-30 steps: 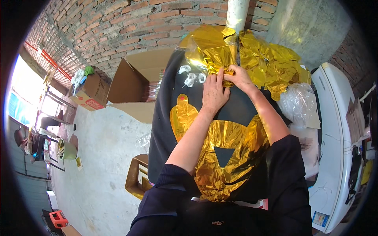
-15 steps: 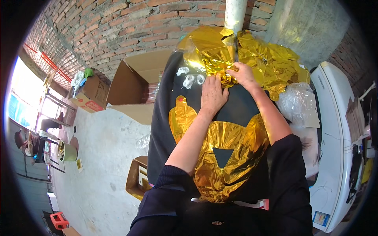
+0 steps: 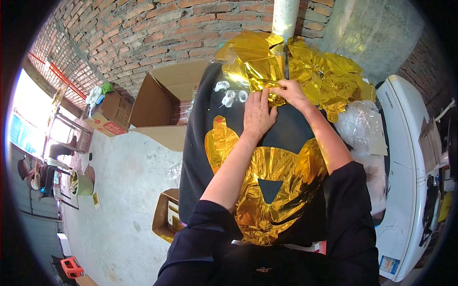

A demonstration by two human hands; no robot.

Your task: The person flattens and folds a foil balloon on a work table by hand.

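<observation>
My left hand lies flat on the black-covered table, its outstretched fingertips resting at the near edge of a piece of crumpled gold foil. Just right of it, my right hand pinches that foil between thumb and forefinger. Nearer to me, partly beneath my forearms, a deflated gold foil balloon lies flat, with a triangular hole in its middle. To the left of my fingers are a small white ring-shaped roll and clumps of white ribbon-like material.
More gold foil is heaped at the back right, beside a clear plastic bag. A pale pipe rises behind the table. An open cardboard box stands at left; a white appliance is at right.
My right hand has shifted slightly left, nearer my left fingers, and the foil under it looks flatter. The left hand stays in place.
</observation>
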